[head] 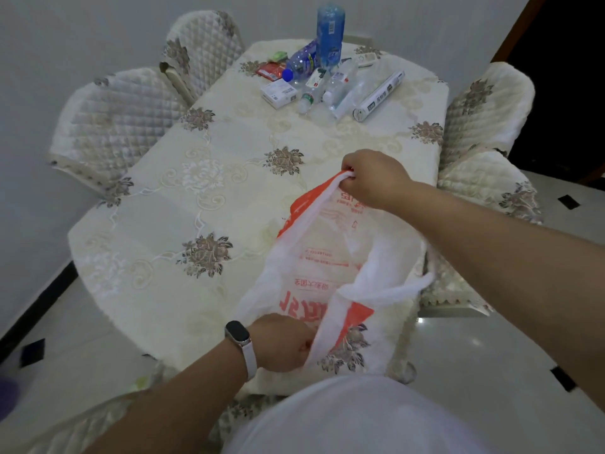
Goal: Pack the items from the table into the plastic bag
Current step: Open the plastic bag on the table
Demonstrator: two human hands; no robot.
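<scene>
From the head view we see the thin white plastic bag with orange-red print lying on the near right part of the long table under a cream flowered tablecloth. Our right hand is clenched round one twisted handle of the bag, on the side toward the table's middle. Our left hand, with a dark band on a pale strap at the wrist, pinches the bag's near edge by the table's rim. The bag's mouth is spread between the two hands, and its other handle lies loose.

The items sit well apart from the bag, clustered at the far end:
- a tall blue bottle standing upright
- a clear bottle with a blue cap lying beside it
- a red packet
- a flat white box
- a long white carton
- more clear bottles lying between the box and the carton

Quilted pale chairs stand round the table.
</scene>
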